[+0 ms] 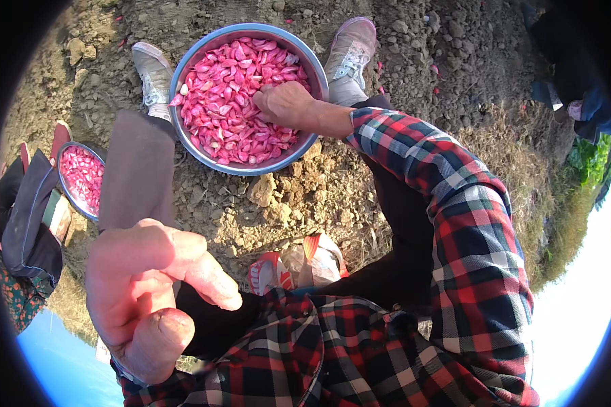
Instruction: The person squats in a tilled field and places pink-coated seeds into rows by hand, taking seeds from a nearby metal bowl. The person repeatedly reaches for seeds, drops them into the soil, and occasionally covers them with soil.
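A round metal basin (182, 136) stands on the soil between my feet, filled with pink-coated garlic cloves (229, 96). My right hand (285, 105) reaches into it from the right, knuckles up, and its bent fingers touch the cloves. Its fingertips are hidden, so whether a clove is pinched there cannot be seen. Raised close to the camera at the lower left is my left hand (153, 290). Its fingers are curled loosely, with a gap between thumb and index finger and nothing visible in it. A few paler cloves (184, 89) show among the pink ones.
Another person's trouser legs (28, 219) are at the far left, beside a smaller basin of pink cloves (84, 178). My shoes (349, 53) flank the large basin. Clods (263, 191) and a bag with red-orange parts (305, 262) lie nearer my body. Dark clothing (585, 76) appears at the upper right.
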The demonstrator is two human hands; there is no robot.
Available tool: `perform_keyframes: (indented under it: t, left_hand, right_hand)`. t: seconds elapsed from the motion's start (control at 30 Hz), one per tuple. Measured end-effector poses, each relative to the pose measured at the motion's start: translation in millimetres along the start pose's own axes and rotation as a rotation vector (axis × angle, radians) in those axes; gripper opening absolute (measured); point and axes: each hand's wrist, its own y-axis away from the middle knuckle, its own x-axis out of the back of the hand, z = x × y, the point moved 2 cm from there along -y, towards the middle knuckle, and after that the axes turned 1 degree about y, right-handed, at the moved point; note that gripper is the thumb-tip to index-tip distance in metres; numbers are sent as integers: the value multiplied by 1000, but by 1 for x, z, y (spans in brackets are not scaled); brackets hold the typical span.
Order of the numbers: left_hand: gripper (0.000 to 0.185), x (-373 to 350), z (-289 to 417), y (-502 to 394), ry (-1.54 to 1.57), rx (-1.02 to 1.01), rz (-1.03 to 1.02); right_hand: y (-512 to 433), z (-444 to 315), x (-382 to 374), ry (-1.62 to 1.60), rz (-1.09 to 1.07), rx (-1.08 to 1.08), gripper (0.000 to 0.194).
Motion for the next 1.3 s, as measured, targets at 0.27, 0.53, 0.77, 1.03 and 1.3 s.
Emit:
perform_keyframes:
  t: [0.27, 0.53, 0.77, 1.03, 1.3]
  left_hand:
    - [47, -2, 3, 6, -118, 130, 121]
    - [55, 9, 2, 1, -271, 107, 145]
    - [51, 11, -11, -6, -228, 139, 105]
    - [48, 6, -26, -19, -268, 312, 123]
    - [48, -2, -28, -23, -305, 362, 157]
  right_hand:
    - [-1, -6, 28, -117, -46, 41, 19]
    - [81, 90, 130, -1032, 220, -353, 20]
    - [221, 252, 127, -746, 552, -996, 20]
    - [196, 324, 70, -207, 68, -1079, 30]
    - [175, 338, 72, -109, 251, -1123, 43]
